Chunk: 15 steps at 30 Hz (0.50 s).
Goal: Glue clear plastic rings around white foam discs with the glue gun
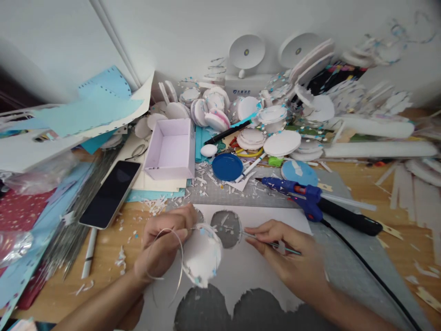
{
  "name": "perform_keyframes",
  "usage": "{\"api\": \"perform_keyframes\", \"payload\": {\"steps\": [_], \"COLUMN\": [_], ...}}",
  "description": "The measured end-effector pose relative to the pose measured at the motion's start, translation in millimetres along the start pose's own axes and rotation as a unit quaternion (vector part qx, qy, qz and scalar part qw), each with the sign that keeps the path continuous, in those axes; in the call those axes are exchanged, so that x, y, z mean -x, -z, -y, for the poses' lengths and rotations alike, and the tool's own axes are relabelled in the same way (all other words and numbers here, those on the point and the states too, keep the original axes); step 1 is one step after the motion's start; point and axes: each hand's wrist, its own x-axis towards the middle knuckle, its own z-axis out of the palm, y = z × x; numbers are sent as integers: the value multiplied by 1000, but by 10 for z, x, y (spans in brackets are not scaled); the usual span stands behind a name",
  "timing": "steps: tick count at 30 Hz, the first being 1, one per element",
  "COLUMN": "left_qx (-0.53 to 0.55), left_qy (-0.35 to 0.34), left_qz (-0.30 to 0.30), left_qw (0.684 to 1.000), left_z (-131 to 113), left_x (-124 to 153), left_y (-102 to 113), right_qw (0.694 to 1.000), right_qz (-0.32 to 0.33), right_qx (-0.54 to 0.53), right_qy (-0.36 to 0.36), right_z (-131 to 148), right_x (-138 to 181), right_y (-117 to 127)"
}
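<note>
**Both hands on disc and thin tool over cut sheet**

Left hand (pixel 161 250) curled closed, fingers pinched on the upper edge of a white foam disc (pixel 201 257) flecked with blue bits; a thin wire loop (pixel 172 257) arcs around the same hand. Right hand (pixel 289 257) mostly closed, thumb and fingers gripping a thin tweezer-like tool (pixel 267 242), tip aimed left toward the disc, just beside it; exact tool type hard to tell. Disc sits tilted above a white sheet (pixel 255 276) with round holes cut out, lying on a grey mat on the surface (pixel 396 257). Blue glue gun (pixel 303 193) lies behind the right hand, black cord trailing right. Phone (pixel 110 193) face up at left. Pale open box (pixel 171 149) and blue lid (pixel 227 166) further back, near a heap of white discs (pixel 268 128).
</note>
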Motion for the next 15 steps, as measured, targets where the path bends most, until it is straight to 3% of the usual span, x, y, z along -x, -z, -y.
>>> {"api": "perform_keyframes", "payload": {"steps": [9,15], "left_qx": [42,104], "left_qy": [20,27], "left_qz": [-20,-32], "left_qw": [999,994], "left_z": [26,-74], "left_x": [13,-42], "left_y": [20,-1], "right_qw": [998,998], "right_qz": [55,54], "right_qx": [30,18], "right_qy": [-3,-14], "right_z": [-96,-145], "right_x": [17,48], "right_y": [-130,-140]}}
